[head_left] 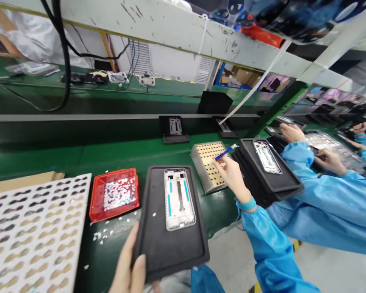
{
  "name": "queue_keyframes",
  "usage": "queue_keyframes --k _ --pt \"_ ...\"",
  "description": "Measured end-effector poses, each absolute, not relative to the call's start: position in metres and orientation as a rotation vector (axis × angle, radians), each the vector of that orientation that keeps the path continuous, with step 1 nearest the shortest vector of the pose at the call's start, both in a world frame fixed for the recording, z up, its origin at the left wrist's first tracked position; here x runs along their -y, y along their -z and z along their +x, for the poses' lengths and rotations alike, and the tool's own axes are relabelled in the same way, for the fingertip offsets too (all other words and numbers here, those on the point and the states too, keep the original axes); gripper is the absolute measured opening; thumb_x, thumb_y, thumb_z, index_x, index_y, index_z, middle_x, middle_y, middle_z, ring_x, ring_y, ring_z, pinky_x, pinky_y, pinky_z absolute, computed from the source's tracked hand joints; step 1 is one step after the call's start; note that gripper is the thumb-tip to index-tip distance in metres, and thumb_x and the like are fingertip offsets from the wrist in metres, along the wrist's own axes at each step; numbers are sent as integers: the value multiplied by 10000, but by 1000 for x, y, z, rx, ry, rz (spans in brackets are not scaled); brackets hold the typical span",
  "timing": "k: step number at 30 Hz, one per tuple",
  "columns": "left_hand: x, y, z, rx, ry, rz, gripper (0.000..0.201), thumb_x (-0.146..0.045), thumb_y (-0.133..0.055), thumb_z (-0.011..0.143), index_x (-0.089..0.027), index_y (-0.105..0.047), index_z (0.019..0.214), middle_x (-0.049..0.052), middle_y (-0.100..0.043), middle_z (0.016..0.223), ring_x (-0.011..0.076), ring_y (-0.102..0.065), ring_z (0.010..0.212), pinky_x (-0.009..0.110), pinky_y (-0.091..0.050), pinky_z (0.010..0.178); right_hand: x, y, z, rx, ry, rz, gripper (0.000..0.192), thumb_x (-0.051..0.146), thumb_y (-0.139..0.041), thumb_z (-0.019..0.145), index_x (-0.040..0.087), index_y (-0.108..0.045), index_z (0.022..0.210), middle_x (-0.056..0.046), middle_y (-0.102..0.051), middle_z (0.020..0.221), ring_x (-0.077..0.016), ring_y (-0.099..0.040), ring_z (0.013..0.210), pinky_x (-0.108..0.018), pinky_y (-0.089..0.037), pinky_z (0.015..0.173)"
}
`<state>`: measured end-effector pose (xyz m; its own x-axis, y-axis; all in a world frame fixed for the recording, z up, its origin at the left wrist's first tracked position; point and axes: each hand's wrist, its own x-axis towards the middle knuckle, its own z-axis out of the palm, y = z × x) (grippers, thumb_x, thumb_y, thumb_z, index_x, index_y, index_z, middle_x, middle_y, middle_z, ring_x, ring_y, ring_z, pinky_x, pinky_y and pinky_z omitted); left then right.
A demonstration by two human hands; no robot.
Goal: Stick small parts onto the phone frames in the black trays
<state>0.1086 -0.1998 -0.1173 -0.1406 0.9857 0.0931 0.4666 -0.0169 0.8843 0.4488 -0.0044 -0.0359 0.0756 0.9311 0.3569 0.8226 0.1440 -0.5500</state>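
Observation:
My left hand [129, 260] is closed on the lower left edge of a black tray [158, 248], thumb on top. On the tray lies a silver phone frame [174, 215] with light-blue strips and a dark ribbon down its middle. One small white bit rests beside it. My right hand [232, 175], with a blue band at the wrist, pinches a slim blue pen-like tool [225, 153]. Its pale end points up and to the right. Hand and tool are over the right side of a metal block [212, 173] with rows of holes; whether they touch it, I cannot tell.
A red bin [96, 203] of small white pieces stands left of the tray, with loose pieces near it. Further left lies a white sheet [82, 228] of dark and tan parts. Stacked black trays [280, 185] are at right, near a co-worker's hands [293, 133]. A shelf beam [171, 30] crosses above.

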Motion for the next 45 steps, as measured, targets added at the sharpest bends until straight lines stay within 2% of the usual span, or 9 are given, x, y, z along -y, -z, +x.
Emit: queue_keyframes --k 4,9,12,17,21,26,32,41,45 --pt "188 143 156 -1514 -1155 1360 687 -542 -408 1134 -331 -266 1772 128 -778 1356 184 -696 529 352 -655 539 4 32 443 1806 -104 -1738 342 540 -688 1009 241 -709 844 -105 -789 813 -296 -766 787 -377 -585 745" --pt "182 130 157 -1784 -1134 1734 468 -403 -468 1102 -242 -709 1469 150 -759 1333 254 -821 876 289 -611 543 55 22 406 1595 -338 -1553 394 600 -715 996 215 -796 993 -111 -835 909 -259 -775 733 -351 -614 677" --pt "178 100 147 -1770 -1249 1738 357 -388 -543 1067 -267 -814 1265 119 -787 1244 251 -821 954 264 -619 613 96 20 366 1400 -744 -1407 398 602 -805 942 210 -809 1011 -93 -850 883 -250 -805 730 -311 -636 596" --pt "153 66 150 -1231 -1274 1157 313 -505 -688 997 -228 -833 1015 49 -767 773 156 -669 562 231 -534 493 135 33 318 1255 -1024 -1308 347 557 -866 911 220 -810 967 -57 -838 785 -207 -761 580 -300 -666 541" --pt "139 67 155 -1148 -1187 885 415 -600 -820 847 -186 -788 851 -14 -633 565 94 -473 378 196 -372 352 147 52 305 1251 -920 -1327 235 459 -816 980 227 -825 1011 -69 -854 858 -230 -811 680 -309 -693 587" --pt "138 73 155 -1175 -1252 810 372 -545 -860 794 -183 -774 790 -28 -602 527 104 -506 370 202 -430 355 154 67 304 1532 -526 -1170 121 214 -739 1023 281 -832 1064 -79 -870 1019 -266 -850 936 -405 -727 838" --pt "142 77 159 -1234 -1415 930 211 -414 -817 877 -208 -827 832 18 -737 723 112 -609 460 215 -533 437 154 82 296 1447 -502 -1208 68 246 -740 1029 264 -803 1045 -83 -861 970 -278 -847 923 -443 -728 853" --pt "141 80 150 -1395 -1639 1685 192 -159 -645 993 -236 -786 889 21 -799 830 131 -722 682 211 -567 622 153 74 289 1161 -893 -1411 266 482 -810 968 218 -776 980 -67 -845 861 -214 -777 622 -323 -681 562" --pt "125 78 130 -1579 -1621 1902 225 -143 -584 999 -222 -735 851 6 -754 760 121 -658 624 233 -530 630 137 66 317 1242 -954 -1409 279 498 -797 966 221 -788 996 -68 -844 862 -225 -784 660 -337 -683 602"
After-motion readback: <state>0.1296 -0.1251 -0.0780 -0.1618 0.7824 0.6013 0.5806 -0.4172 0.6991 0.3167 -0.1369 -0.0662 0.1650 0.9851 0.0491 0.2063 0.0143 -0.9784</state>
